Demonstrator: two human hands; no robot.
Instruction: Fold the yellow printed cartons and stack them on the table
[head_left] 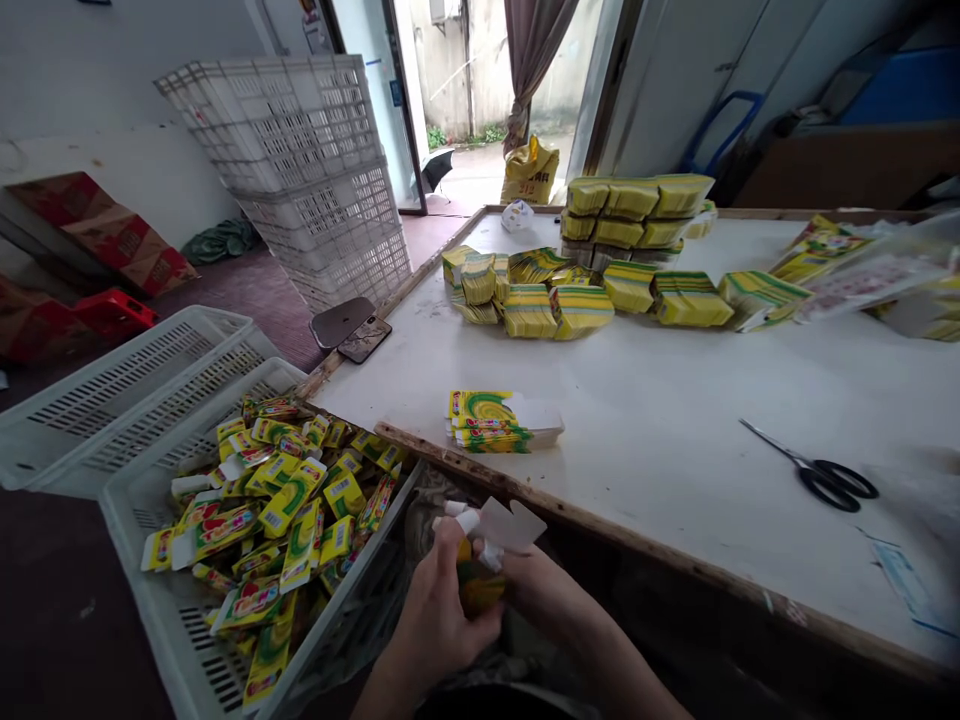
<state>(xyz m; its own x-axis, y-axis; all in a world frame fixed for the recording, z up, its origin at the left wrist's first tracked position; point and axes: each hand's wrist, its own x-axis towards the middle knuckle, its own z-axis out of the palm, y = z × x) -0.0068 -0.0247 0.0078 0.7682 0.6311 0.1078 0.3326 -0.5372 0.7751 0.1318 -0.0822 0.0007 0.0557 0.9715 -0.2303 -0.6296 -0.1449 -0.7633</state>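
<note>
Below the table's front edge, my left hand (439, 610) and my right hand (536, 585) are closed together on one small yellow-green carton (480, 585). Its white flaps (510, 525) stick up between my fingers. A short stack of flat cartons (499, 420) lies on the white table (660, 430) just above my hands. To my left, a white plastic crate (150, 600) holds several folded cartons (277, 510) in a loose heap.
Bundles of flat cartons (592, 295) are piled at the table's far side. Black scissors (821, 475) lie at the right. Two phones (352, 330) rest on the table's left corner. An empty crate (112, 390) and stacked crates (315, 190) stand at left.
</note>
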